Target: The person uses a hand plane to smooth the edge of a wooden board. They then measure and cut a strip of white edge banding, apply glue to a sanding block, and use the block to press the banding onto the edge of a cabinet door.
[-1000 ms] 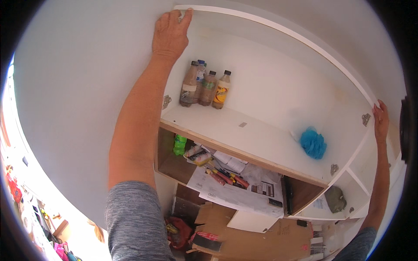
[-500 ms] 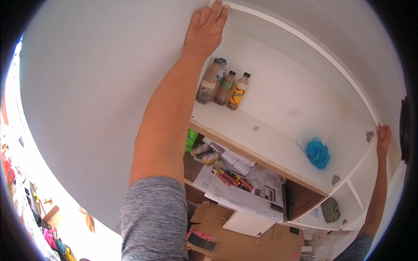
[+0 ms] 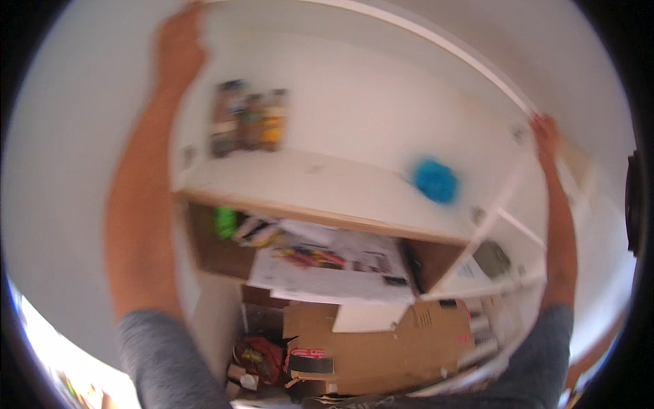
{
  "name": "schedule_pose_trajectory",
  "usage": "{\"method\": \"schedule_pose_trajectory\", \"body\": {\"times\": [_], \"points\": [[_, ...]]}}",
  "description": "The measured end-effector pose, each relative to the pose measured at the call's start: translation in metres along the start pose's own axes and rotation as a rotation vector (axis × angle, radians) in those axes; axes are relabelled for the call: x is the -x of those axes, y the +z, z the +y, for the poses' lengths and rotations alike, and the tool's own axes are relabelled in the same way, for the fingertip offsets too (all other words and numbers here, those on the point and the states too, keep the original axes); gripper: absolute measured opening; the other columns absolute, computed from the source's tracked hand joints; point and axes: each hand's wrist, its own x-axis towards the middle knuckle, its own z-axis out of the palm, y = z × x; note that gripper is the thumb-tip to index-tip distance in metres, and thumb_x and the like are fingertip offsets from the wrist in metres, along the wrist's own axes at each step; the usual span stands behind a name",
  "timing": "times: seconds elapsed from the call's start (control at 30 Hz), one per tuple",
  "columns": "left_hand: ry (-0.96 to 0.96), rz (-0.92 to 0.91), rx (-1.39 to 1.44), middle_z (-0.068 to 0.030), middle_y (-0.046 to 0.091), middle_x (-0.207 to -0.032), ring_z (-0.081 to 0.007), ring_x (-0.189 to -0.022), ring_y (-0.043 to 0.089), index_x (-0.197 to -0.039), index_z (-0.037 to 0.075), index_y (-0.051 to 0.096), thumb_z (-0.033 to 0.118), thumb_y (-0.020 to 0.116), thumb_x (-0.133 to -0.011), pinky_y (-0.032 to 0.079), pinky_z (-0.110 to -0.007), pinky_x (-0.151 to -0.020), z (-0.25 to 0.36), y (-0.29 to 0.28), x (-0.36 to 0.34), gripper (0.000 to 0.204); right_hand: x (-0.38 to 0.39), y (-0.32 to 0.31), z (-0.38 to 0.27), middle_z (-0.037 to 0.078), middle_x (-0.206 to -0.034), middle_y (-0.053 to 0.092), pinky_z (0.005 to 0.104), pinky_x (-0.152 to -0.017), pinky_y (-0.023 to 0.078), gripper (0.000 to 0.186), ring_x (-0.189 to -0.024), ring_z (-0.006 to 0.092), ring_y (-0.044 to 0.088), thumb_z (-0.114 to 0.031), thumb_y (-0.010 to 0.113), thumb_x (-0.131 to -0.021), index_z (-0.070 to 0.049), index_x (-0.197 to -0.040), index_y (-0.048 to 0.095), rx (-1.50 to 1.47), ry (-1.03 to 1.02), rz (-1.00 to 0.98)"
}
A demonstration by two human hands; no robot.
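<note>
Fingers (image 3: 192,13) of the raised left hand (image 3: 179,51) meet the upper left end of a long white strip (image 3: 415,28) along the top front edge of an open cabinet; blur hides whether they grasp it or only press. At the strip's other end, on the right, the right hand (image 3: 546,140) has its fingertips against the edge, bent around it by the look of them, though how firmly they pinch cannot be told. The strip bows across the view above the cabinet shelf (image 3: 340,172), where blurred bottles (image 3: 272,126) stand upright at the left and a blue mesh puff (image 3: 436,181) lies toward the right. It looks slim, smooth and stiff, so probably modest in weight but awkward for its length, and its painted-looking face may be slippery under dry fingertips. Whether it is loose or fixed does not show. Holding near both ends, thumb on one face and fingers on the other, should balance it best; gripping one end alone would likely let it twist or chip at a corner.
</note>
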Motion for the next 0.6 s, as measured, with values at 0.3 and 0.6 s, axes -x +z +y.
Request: {"method": "schedule_pose_trajectory", "body": {"times": [0.3, 0.6], "points": [[0.225, -0.285, -0.650, -0.0037, 0.057, -0.151, -0.0257, -0.113, 0.067, -0.159, 0.033, 0.040, 0.006, 0.059, -0.097, 0.055, -0.039, -0.099, -0.077, -0.039, -0.024, 0.070, -0.007, 0.021, -0.181, 0.007, -0.110, 0.064, 0.0338, -0.083, 0.053, 0.028, -0.092, 0.0239, 0.065, -0.025, 0.070, -0.099, -0.019, -0.127, 0.074, -0.050, -0.060, -0.012], [-0.182, -0.731, -0.401, -0.0106, 0.069, -0.134, -0.0283, -0.113, 0.070, -0.156, 0.028, 0.046, 0.029, 0.048, -0.109, 0.058, -0.040, -0.089, -0.071, -0.005, -0.060, 0.047, -0.012, 0.014, -0.154, 0.011, -0.098, 0.059, 0.0356, -0.079, 0.053, 0.028, -0.088, 0.0266, 0.062, -0.026, 0.084, -0.086, -0.013, -0.111, 0.080, -0.445, 0.137, -0.109]]}}
